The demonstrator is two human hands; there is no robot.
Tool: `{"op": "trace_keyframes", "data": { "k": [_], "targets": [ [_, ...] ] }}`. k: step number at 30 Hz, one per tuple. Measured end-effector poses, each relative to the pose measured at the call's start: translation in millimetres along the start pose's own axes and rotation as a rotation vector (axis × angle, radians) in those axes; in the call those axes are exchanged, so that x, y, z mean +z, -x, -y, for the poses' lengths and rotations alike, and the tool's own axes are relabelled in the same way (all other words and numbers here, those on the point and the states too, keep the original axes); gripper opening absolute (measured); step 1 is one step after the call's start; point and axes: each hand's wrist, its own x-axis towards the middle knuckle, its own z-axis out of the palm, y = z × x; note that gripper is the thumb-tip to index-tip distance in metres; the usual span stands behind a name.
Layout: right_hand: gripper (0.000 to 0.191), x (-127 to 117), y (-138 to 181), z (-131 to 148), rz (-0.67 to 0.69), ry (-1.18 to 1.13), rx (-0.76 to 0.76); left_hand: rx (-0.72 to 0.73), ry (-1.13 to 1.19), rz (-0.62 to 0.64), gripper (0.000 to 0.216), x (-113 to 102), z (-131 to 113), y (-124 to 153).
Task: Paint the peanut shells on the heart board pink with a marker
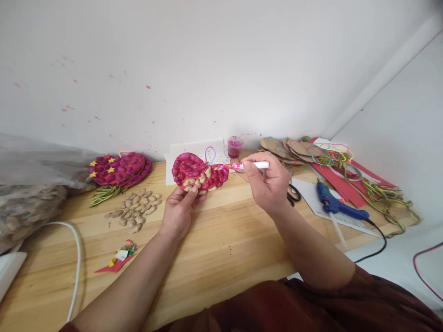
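Observation:
My left hand [180, 208] pinches the lower edge of a heart-shaped ornament [199, 172] covered in peanut shells, most painted magenta, a few bare near the bottom. A purple loop rises from its top. My right hand [268, 184] grips a white-handled paintbrush [251, 165] whose pink tip touches the ornament's right side. Both are held just above the wooden table [221, 249].
A stack of finished magenta ornaments with yellow stars [119, 169] lies at left, loose peanuts [136, 210] beside it. A small cup of magenta paint [235, 146] stands by the wall. Cardboard cut-outs [289, 148], a blue glue gun [337, 207], scissors [294, 193], cords and a plastic bag [31, 184] surround.

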Motion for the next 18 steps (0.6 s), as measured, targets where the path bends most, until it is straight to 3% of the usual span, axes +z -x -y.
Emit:
{"op": "trace_keyframes", "data": {
  "k": [18],
  "targets": [
    [0.006, -0.5, -0.7, -1.5, -0.021, 0.042, -0.013, 0.062, -0.048, -0.030, 0.039, -3.1, 5.5, -2.1]
  ]
}}
